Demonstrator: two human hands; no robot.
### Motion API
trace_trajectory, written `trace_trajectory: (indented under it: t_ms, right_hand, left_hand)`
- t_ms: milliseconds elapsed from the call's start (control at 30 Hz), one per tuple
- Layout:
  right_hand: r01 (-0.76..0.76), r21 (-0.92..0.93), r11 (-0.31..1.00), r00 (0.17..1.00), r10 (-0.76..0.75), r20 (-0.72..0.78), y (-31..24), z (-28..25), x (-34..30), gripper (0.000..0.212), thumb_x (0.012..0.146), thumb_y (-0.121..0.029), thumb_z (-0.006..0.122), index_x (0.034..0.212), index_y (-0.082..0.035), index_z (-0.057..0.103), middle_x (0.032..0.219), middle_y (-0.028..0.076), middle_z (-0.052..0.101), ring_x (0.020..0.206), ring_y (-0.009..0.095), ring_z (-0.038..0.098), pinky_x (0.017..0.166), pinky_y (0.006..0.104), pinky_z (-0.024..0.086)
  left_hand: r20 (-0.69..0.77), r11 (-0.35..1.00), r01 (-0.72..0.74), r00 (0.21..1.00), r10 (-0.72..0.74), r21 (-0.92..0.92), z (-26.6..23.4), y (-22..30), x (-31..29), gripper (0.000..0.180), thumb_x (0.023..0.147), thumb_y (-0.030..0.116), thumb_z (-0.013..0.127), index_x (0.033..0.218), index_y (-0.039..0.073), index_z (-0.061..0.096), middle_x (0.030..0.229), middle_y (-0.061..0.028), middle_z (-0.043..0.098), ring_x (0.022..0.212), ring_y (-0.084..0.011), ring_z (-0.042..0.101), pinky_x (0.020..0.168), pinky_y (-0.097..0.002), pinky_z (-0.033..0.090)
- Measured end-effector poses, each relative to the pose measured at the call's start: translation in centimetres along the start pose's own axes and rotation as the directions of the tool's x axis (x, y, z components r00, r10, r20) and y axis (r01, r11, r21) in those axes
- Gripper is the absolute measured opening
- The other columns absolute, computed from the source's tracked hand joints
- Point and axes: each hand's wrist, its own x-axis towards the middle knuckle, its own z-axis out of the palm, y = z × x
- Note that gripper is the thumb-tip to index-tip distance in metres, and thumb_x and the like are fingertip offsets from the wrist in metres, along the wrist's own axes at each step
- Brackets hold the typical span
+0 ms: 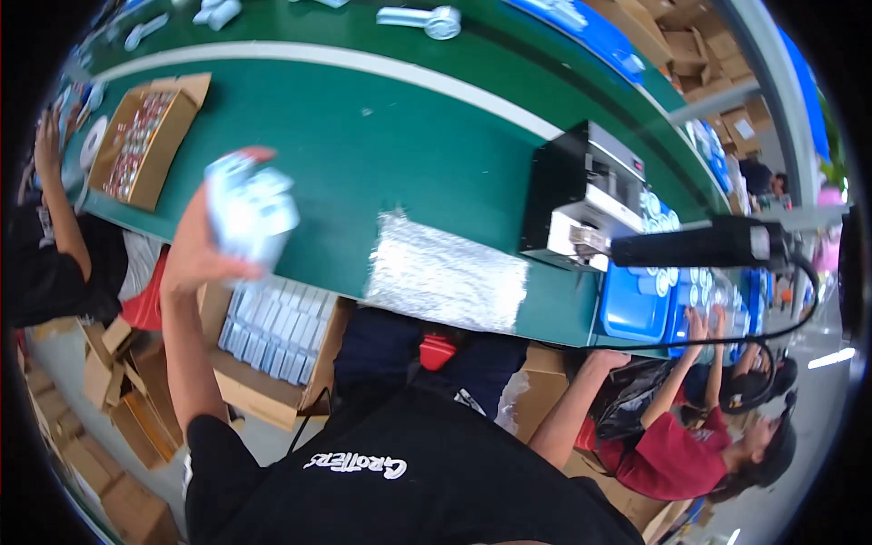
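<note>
My left hand (193,243) is raised over the near left table edge, its fingers and thumb wrapped around a bundle of small pale blue boxes (250,216), smeared by motion. Below it, an open carton (260,400) holds rows of similar pale blue boxes (277,329). My right hand (607,358) is low at the near table edge, close to a blue bin (634,313); its fingers are hidden. A silvery foil-like sheet (445,274) lies on the green table (381,145) in front of me.
A black and silver machine (581,195) stands at the right, with a black arm-like part (695,247) and cable beside it. A carton of small red and silver parts (145,145) sits far left. White pieces lie on the strip beyond. Co-workers sit on both sides.
</note>
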Motion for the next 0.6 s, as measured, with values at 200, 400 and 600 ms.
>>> trace_trajectory:
  t_ms: [200,400,600]
  right_hand:
    - [-0.045,0.528,0.848,0.999,0.032,0.034,0.1,1.8,-3.3,0.058,0.099,-0.043,0.042,0.130,0.001,0.064,0.133,0.014,0.065,0.118,0.032,0.063,0.106,0.0466,0.049]
    - [-0.068,0.607,0.792,0.998,0.059,0.034,-1.4,2.7,-4.9,0.064,0.098,-0.040,0.035,0.139,0.004,0.056,0.142,0.021,0.057,0.126,0.042,0.058,0.110,0.0545,0.046]
    - [-0.088,0.634,0.768,0.996,0.048,0.080,-1.9,3.2,-5.5,0.064,0.098,-0.040,0.035,0.139,0.004,0.056,0.142,0.021,0.057,0.126,0.042,0.058,0.110,0.0539,0.046]
  left_hand:
    - [0.557,0.756,-0.327,0.829,-0.059,0.567,13.9,1.5,20.5,0.103,0.055,0.037,0.098,0.141,0.005,0.049,0.122,-0.0182,0.068,0.110,-0.0319,0.067,0.096,-0.0407,0.053]
    - [0.682,0.534,-0.490,0.687,-0.249,0.689,21.7,0.5,26.2,0.109,0.057,0.043,0.095,0.146,0.005,0.045,0.117,-0.0221,0.071,0.107,-0.0387,0.070,0.092,-0.0450,0.055]
    - [0.723,0.531,-0.554,0.668,-0.176,0.641,23.0,-1.4,27.5,0.100,0.069,0.049,0.090,0.147,0.004,0.048,0.124,-0.0238,0.068,0.116,-0.0385,0.066,0.101,-0.0438,0.051]
